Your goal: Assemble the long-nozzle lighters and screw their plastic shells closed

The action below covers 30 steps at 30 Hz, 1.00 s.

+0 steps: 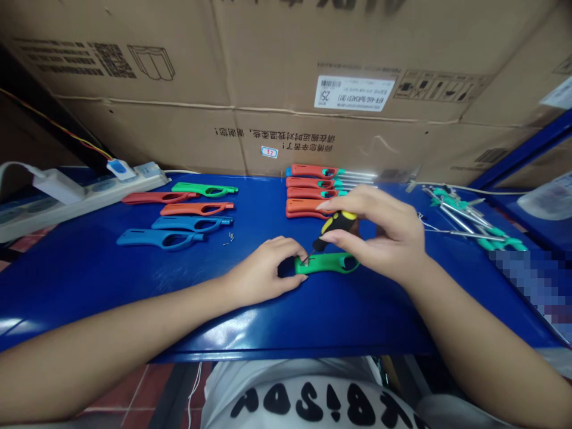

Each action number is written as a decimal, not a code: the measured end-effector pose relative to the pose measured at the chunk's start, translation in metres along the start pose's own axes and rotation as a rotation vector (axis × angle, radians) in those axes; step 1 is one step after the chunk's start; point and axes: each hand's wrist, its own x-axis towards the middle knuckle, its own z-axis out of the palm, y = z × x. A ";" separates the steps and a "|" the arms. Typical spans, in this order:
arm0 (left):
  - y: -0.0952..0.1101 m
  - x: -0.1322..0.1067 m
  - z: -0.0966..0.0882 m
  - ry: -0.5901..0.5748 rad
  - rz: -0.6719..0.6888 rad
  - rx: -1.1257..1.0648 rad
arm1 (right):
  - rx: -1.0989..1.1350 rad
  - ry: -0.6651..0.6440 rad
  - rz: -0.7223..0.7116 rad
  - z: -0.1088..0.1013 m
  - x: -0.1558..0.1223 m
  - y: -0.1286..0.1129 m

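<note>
A green lighter body lies on the blue table in front of me. My left hand pinches its left end between thumb and fingers. My right hand grips a short screwdriver with a black and yellow handle. The screwdriver slants down to the left, its tip at the green body's left end beside my left fingertips. Whether the tip sits in a screw is too small to tell. Behind my right hand, several orange lighters with metal rods lie in a stack of rows, partly hidden by that hand.
Left on the blue table lie several handle shells, including a blue one and a green one, near small screws. A power strip runs along the left. Rods with teal parts pile up right. Cardboard stands behind.
</note>
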 end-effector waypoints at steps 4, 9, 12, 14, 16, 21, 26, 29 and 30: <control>0.000 0.000 0.000 0.002 0.003 -0.001 | 0.002 -0.063 0.034 0.002 -0.001 -0.001; -0.001 0.000 0.001 0.015 0.004 0.013 | 0.014 -0.047 0.059 0.003 0.000 -0.004; -0.002 0.000 0.001 0.015 0.007 0.012 | -0.107 0.019 -0.021 0.002 0.000 -0.006; -0.002 0.000 0.001 0.006 0.002 0.014 | -0.013 -0.034 0.045 0.003 0.000 -0.009; -0.002 0.000 0.001 0.002 0.000 0.011 | 0.123 -0.095 0.137 0.004 0.000 -0.011; -0.003 -0.001 0.002 0.020 0.023 0.009 | -0.075 0.048 0.008 0.005 -0.001 -0.009; -0.002 0.000 0.001 0.015 0.016 0.014 | 0.000 -0.063 0.045 0.005 0.000 -0.008; -0.002 0.000 0.001 0.012 0.014 0.012 | 0.112 -0.102 0.118 0.004 0.000 -0.007; -0.002 0.000 0.001 0.016 0.018 0.011 | 0.084 -0.077 0.109 0.004 0.000 -0.007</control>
